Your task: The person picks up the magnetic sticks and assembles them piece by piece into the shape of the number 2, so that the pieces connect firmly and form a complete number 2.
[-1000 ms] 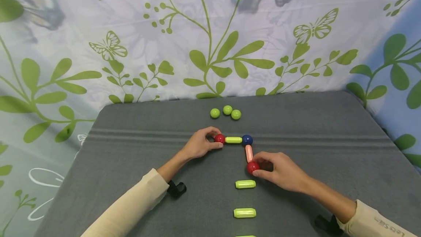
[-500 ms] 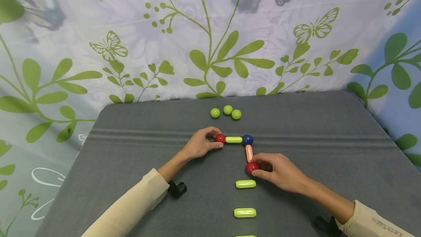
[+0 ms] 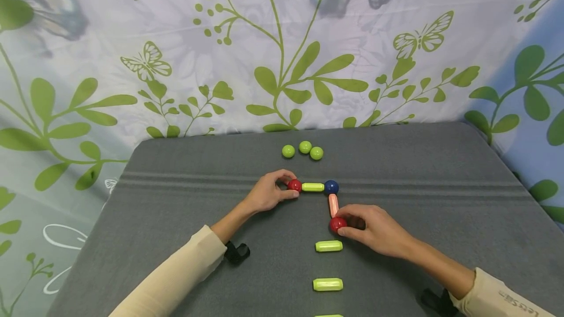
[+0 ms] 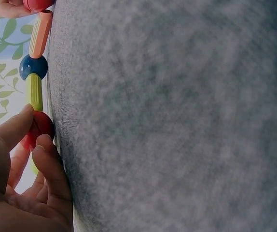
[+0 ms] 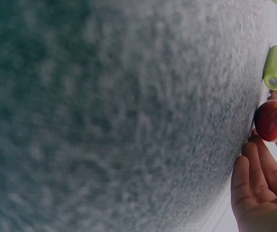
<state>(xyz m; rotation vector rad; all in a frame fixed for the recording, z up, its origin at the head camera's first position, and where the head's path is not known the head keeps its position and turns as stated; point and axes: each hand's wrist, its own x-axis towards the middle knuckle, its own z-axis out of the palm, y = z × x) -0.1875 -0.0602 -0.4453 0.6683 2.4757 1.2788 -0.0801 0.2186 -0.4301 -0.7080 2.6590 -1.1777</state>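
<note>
My left hand (image 3: 266,192) pinches a red ball (image 3: 294,186) between thumb and fingers. From that ball a yellow-green ribbed rod (image 3: 313,187) runs right to a dark blue ball (image 3: 331,187). A salmon-pink rod (image 3: 333,205) leads from the blue ball toward the wearer, down to a second red ball (image 3: 338,224). My right hand (image 3: 379,231) grips this second ball, thumb at its near side. In the left wrist view the blue ball (image 4: 33,67) joins both rods end to end. The right wrist view shows the held red ball (image 5: 270,121) close to the cloth.
Three light green balls (image 3: 305,147) lie together near the back of the grey table (image 3: 418,170). Yellow-green rods (image 3: 328,246) lie in a column in front, another rod (image 3: 328,284) nearer the wearer, one cut off below. A patterned curtain (image 3: 220,53) hangs behind the table.
The red ball in my right hand has shifted very slightly left, and the pink rod's near end with it. My left hand keeps its place and hold.
</note>
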